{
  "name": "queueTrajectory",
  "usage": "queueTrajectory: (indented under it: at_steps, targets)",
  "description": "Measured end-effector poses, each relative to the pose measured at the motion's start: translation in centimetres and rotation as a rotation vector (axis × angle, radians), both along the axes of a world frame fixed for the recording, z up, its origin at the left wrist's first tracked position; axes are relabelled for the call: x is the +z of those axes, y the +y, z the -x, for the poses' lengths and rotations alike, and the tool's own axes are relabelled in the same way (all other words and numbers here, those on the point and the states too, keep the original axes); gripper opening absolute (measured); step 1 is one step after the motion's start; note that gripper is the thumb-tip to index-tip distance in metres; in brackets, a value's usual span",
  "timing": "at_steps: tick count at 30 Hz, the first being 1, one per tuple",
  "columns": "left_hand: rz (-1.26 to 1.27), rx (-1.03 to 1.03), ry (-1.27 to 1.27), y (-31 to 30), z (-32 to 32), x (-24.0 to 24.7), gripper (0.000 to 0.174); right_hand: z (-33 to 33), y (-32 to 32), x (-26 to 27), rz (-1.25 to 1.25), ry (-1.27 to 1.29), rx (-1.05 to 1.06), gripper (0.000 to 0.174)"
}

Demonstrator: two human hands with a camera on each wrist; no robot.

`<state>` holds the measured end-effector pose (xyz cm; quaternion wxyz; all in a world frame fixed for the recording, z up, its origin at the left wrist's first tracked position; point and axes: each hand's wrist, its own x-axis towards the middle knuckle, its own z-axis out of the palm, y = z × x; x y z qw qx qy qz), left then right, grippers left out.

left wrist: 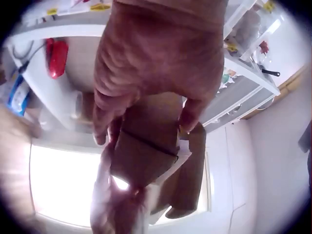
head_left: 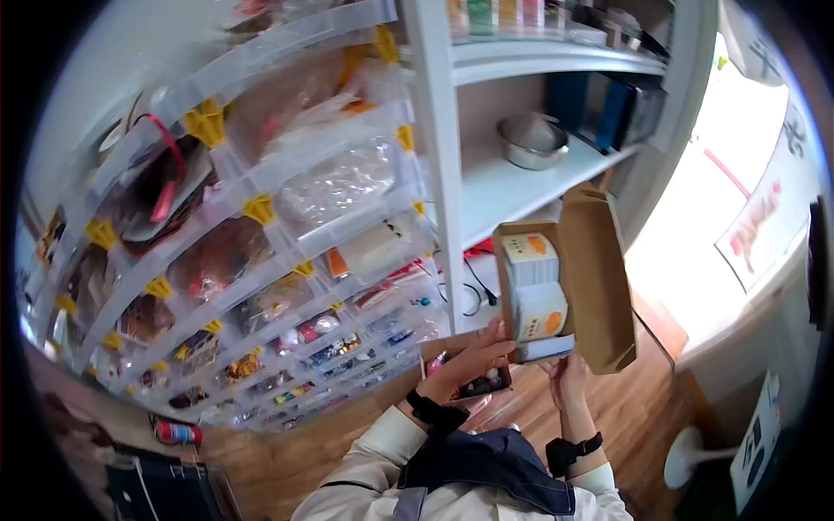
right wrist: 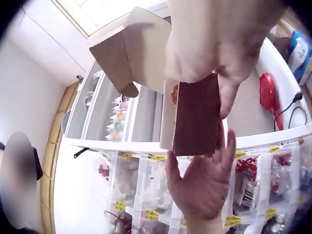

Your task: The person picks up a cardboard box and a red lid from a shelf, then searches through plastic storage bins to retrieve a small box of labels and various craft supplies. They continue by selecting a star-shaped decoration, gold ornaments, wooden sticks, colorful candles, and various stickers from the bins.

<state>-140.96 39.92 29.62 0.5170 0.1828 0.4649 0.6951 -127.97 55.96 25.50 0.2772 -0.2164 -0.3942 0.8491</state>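
An open brown cardboard box (head_left: 605, 282) is held up before the shelf, its lid swung to the right. Inside lie two stacks of white cards (head_left: 540, 313) with orange prints. My left hand (head_left: 473, 358) grips the box's near left side; in the left wrist view the left hand (left wrist: 158, 56) has thumb and fingers on either side of the box (left wrist: 144, 158). My right hand (head_left: 569, 382) supports the near end from below. The right wrist view has the right hand (right wrist: 219, 46) gripping the box (right wrist: 197, 117), with the left hand (right wrist: 202, 187) at its opposite end.
Clear drawers (head_left: 234, 260) with yellow clips fill the left. A white shelf (head_left: 495, 195) bears a metal bowl (head_left: 532, 143). Below my left hand is a small box of trinkets (head_left: 482, 384). A fire extinguisher (head_left: 177, 431) stands on the wooden floor, lower left.
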Motion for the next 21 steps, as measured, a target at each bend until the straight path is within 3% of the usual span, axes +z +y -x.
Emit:
queueTrajectory:
  at_steps: [2, 4, 5, 7, 14, 19, 21]
  targets:
    - [-0.085, 0.101, 0.038, 0.4, 1.0, -0.7, 0.071, 3.4, 3.3, 0.0, -0.029, -0.033, -0.004, 0.026]
    - [0.111, 0.102, 0.165, -0.7, 1.7, -1.4, 0.054, 6.6, 5.8, 0.5, -0.040, 0.006, 0.010, 0.029]
    - [0.123, 0.135, 0.170, -2.1, 1.5, -1.8, 0.054, 8.3, 6.4, 1.6, -0.058, 0.026, 0.046, 0.032]
    - [0.127, 0.336, 0.013, -5.8, 0.2, -2.9, 0.041, 11.6, 7.9, 2.9, -0.073, 0.062, 0.110, 0.034]
    - [0.408, 1.060, -0.160, -17.1, -9.2, -9.0, 0.035, 21.8, 13.2, 3.3, -0.190, -0.057, 0.203, 0.039]
    - [0.434, 1.385, -0.267, -18.1, -16.0, -12.3, 0.033, 26.5, 14.6, 4.7, -0.181, -0.079, 0.284, 0.033]
    - [0.458, 1.514, -0.506, -17.3, -17.9, -13.3, 0.033, 28.8, 15.4, 4.1, -0.266, -0.043, 0.307, 0.039]
